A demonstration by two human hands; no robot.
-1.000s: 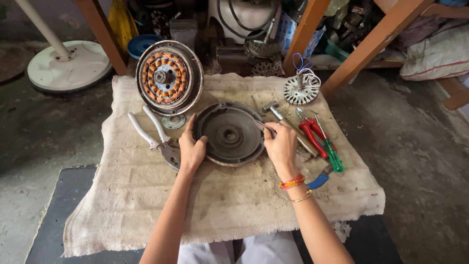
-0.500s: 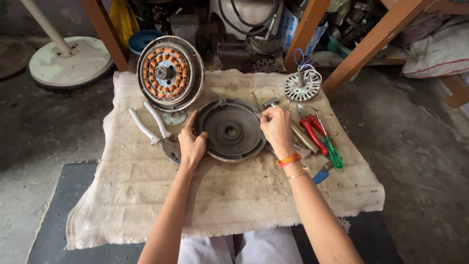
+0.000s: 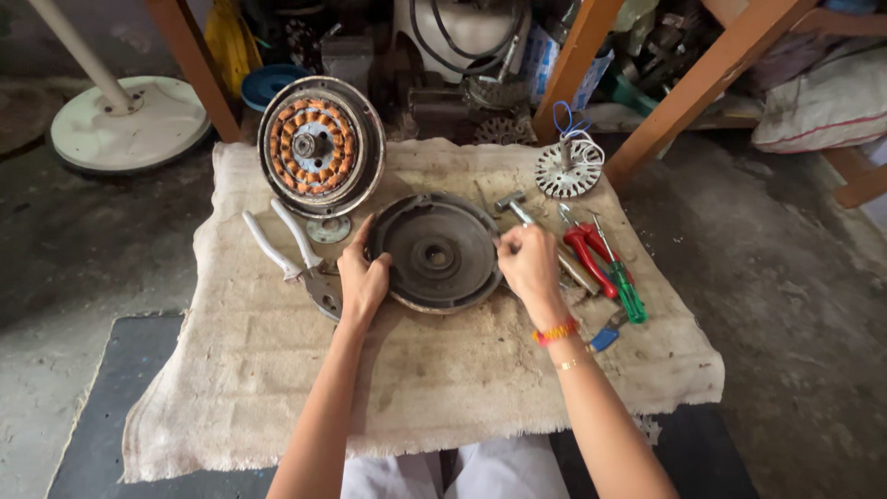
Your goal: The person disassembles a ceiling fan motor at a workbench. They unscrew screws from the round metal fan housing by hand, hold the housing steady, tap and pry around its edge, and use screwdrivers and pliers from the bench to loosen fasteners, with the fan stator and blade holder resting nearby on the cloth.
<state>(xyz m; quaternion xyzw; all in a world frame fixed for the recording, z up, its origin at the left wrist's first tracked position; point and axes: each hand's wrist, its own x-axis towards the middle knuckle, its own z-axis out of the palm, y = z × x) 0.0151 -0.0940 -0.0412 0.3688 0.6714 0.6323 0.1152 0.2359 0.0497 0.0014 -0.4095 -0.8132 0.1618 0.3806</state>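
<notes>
A dark round metal motor cover (image 3: 436,251) lies on a beige cloth (image 3: 443,370). My left hand (image 3: 360,277) grips its left rim, fingers curled over the edge. My right hand (image 3: 528,263) is closed on its right rim. A round stator with orange copper windings (image 3: 319,148) leans at the cloth's far left. White-handled pliers (image 3: 286,245) lie just left of my left hand.
Red-handled pliers (image 3: 587,249), a green screwdriver (image 3: 624,282) and a small hammer (image 3: 513,208) lie right of the cover. A small white rotor with wires (image 3: 565,171) sits far right. A white fan base (image 3: 129,120) and wooden legs (image 3: 684,92) stand behind.
Both hands have stayed on the cover's rim; my right hand has slid slightly down the right edge. The cover has barely shifted.
</notes>
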